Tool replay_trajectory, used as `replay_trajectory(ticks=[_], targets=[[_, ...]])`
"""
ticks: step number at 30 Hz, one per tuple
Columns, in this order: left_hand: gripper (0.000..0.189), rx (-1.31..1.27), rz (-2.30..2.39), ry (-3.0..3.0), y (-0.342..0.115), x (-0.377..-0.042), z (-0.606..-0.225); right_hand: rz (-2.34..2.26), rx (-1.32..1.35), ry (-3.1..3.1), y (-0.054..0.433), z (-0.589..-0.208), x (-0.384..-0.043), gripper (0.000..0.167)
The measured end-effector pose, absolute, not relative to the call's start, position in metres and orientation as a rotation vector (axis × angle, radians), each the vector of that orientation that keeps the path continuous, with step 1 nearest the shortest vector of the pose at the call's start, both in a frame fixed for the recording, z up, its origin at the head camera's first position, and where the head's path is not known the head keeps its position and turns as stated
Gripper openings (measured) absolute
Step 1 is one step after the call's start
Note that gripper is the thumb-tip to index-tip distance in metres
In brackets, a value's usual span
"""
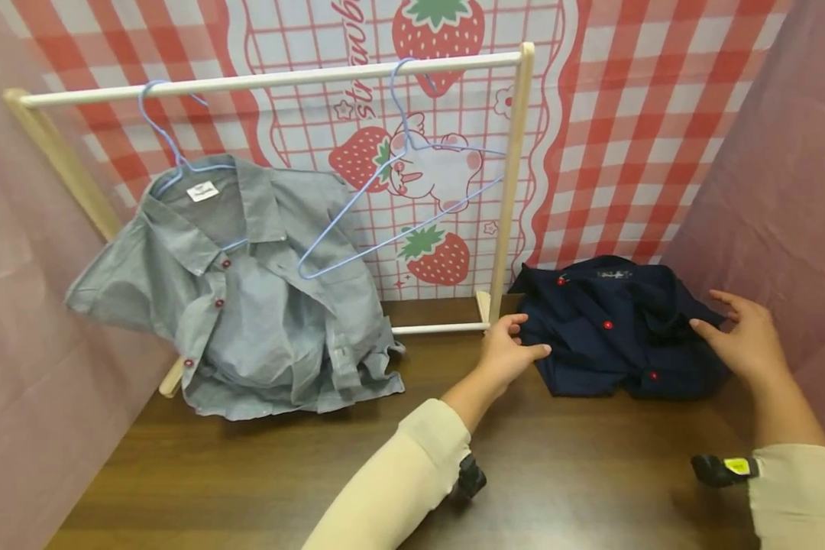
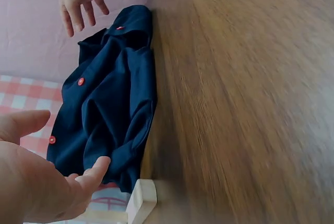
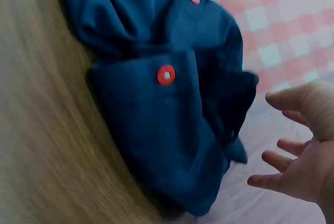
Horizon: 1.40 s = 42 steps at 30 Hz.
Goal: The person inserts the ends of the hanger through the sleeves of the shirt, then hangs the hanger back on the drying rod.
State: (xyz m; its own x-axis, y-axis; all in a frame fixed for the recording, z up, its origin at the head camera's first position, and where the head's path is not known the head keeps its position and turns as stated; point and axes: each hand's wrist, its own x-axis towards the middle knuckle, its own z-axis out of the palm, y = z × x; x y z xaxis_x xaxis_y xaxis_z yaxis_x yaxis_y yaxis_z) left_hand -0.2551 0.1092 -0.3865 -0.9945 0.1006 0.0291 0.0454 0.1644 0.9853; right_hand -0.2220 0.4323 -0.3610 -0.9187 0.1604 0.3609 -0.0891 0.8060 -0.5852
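A navy shirt [image 1: 584,344] with red buttons lies crumpled on the wooden table, right of the rack. My left hand [image 1: 505,355] is at its left edge, fingers spread; in the left wrist view the left hand [image 2: 47,177] has thumb and fingers apart, with nothing gripped. On the other side, my right hand [image 1: 745,336] is beside the shirt's right edge. The right wrist view shows the right hand [image 3: 308,145] with loosely spread fingers, apart from the navy cloth [image 3: 151,119]. Whether the left fingertips touch the shirt I cannot tell.
A wooden rack [image 1: 512,183] with a white bar stands at the back. On it hang a grey shirt [image 1: 261,305] on a blue hanger [image 1: 172,149] and a bare blue hanger [image 1: 357,198]. Pink cloth [image 1: 777,191] borders the right side; a strawberry-print checked cloth [image 1: 619,114] hangs behind.
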Motion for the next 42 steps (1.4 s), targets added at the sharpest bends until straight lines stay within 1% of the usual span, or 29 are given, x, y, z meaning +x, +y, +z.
replay_trajectory(ticks=[2,5,13,17,21,26,30,35,39,42], targets=[[0.060,0.113,2.043,2.340,0.113,-0.257,-0.386,0.922,-0.069,-2.590,0.439,-0.361,-0.227,0.061],[0.065,0.105,2.062,2.340,0.118,-0.260,-0.386,1.011,-0.119,-2.602,0.447,-0.363,-0.232,0.067],[0.087,0.012,1.941,2.415,0.129,-0.265,-0.391,1.158,-0.187,-2.752,0.455,-0.373,-0.241,0.085],[0.090,-0.007,1.980,2.336,0.133,-0.269,-0.394,1.312,-0.235,-2.833,0.455,-0.379,-0.246,0.091],[0.086,-0.045,2.058,2.182,0.137,-0.270,-0.396,1.342,-0.268,-2.850,0.453,-0.386,-0.249,0.091],[0.077,-0.115,2.187,1.981,0.139,-0.273,-0.400,1.211,-0.277,-2.845,0.447,-0.390,-0.251,0.086],[0.064,-0.125,2.230,1.900,0.140,-0.274,-0.404,1.161,-0.278,-2.828,0.443,-0.392,-0.250,0.072],[0.049,-0.178,2.251,1.902,0.144,-0.272,-0.407,1.237,-0.279,-2.785,0.444,-0.392,-0.246,0.055],[0.043,-0.235,2.262,1.947,0.147,-0.271,-0.409,1.243,-0.265,-2.771,0.446,-0.393,-0.243,0.045],[0.042,-0.251,2.267,1.974,0.148,-0.270,-0.409,1.222,-0.253,-2.779,0.447,-0.395,-0.240,0.040]])
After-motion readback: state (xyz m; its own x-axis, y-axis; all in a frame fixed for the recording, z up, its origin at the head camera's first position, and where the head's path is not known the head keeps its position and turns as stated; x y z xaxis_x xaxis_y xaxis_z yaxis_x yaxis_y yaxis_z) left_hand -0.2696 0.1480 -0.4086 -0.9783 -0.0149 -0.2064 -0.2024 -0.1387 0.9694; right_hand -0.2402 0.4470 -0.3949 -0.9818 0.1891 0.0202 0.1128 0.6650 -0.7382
